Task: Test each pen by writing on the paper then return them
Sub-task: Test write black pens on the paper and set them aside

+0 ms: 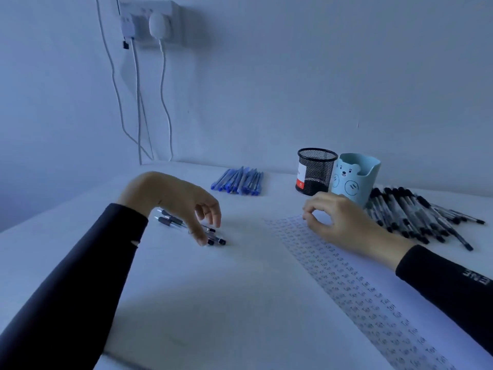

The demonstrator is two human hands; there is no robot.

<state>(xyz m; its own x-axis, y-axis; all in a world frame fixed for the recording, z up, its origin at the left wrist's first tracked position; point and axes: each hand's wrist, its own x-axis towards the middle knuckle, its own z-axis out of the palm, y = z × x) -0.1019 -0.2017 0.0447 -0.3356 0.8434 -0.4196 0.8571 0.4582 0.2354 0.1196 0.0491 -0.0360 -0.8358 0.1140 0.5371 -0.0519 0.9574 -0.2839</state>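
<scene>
At 10 o'clock on the white table (213, 289), the left hand (184, 206) droops over a few dark pens (170, 221). Its fingers are loosely curled and one tip touches them; whether it grips one cannot be told. At 2 o'clock the right hand (344, 225) rests on the paper (360, 297), thumb and forefinger meeting near its far corner, likely steadying it. Blue pens (240, 181) lie at 12 and black pens (410, 212) at 3, seemingly sorted apart.

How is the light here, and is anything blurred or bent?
Head view: dim, bluish light; a soft shadow lies on the table under the left arm; the wide lens bows the table's far edge; writing on the paper blurs far off.
</scene>
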